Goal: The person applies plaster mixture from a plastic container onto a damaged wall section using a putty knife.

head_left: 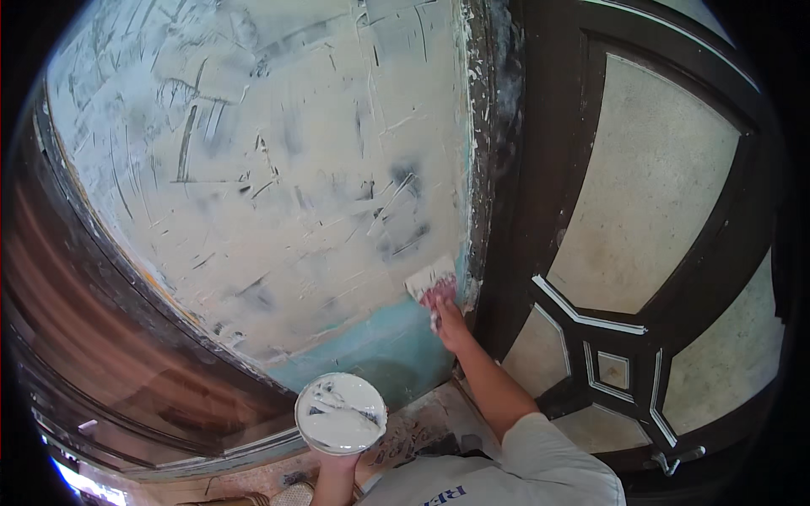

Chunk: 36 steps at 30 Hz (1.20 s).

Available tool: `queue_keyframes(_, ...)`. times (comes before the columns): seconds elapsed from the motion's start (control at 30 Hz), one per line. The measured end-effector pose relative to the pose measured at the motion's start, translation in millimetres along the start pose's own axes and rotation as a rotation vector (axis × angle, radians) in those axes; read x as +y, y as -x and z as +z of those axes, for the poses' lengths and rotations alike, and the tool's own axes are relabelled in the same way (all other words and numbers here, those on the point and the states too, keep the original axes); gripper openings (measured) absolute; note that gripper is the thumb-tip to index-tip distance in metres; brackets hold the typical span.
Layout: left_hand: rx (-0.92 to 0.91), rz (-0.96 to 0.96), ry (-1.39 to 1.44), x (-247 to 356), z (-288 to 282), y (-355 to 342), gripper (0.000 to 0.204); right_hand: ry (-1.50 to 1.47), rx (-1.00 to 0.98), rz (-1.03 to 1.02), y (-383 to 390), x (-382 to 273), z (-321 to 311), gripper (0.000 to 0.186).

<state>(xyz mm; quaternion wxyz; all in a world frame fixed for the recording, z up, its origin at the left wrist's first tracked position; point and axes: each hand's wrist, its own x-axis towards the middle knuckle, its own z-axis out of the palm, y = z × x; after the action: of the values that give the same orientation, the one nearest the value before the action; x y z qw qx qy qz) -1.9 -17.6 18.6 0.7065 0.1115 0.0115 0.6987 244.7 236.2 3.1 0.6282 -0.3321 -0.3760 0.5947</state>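
Note:
My right hand (449, 323) grips a wide putty knife (433, 282) with a reddish, smeared middle. Its white-coated blade is against the wall panel (278, 110), near the panel's lower right edge. Most of that panel carries rough white putty with dark streaks and ridges showing through. Along its bottom runs a bare blue-green strip (380, 341). My left hand (337, 464) is closed under a round tub (298, 413), holding it up below the strip. White putty (342, 427) lies inside the tub, with some grey patches of its inside visible.
On the right stands a dark door (548, 152) with beige panels and a metal handle (675, 460). A dark, putty-spattered frame (478, 152) borders the wall panel. To the left is a glossy brown wooden surface (110, 329). The floor (413, 422) below has stains.

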Motion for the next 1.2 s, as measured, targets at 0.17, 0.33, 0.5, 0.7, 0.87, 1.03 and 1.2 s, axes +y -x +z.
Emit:
queue_keyframes(0.17,0.021,0.003,0.013,2.7,-8.5,7.9,0.062,0.247,-0.083,-0.008,38.9,8.9,-43.3,0.02)
queue_keyframes(0.33,0.031,0.005,0.04,-1.0,-25.2,-2.5,0.064,1.28,-0.28,-0.798,42.6,-88.9,34.6,0.019)
queue_keyframes(0.5,0.011,-0.037,0.009,-9.6,-21.7,-17.3,0.064,1.776,-0.099,-0.917,29.8,-196.0,94.5,0.022)
queue_keyframes(0.7,0.02,-0.07,0.043,-16.9,-15.6,-22.2,0.059,1.9,-0.085,-0.802,91.4,-280.4,96.2,0.023)
queue_keyframes(0.87,0.036,-0.093,0.07,-26.7,-12.9,-21.8,0.057,1.883,-0.468,-0.847,71.9,-191.1,121.0,0.018)
queue_keyframes(1.03,0.041,-0.131,-0.035,-28.8,-13.0,-19.8,0.055,2.066,-0.457,-0.979,54.2,-179.2,148.2,0.018)
queue_keyframes(1.2,0.073,-0.106,0.029,-20.4,-18.9,-17.4,0.056,2.08,-0.238,-1.166,84.1,-313.4,199.9,0.02)
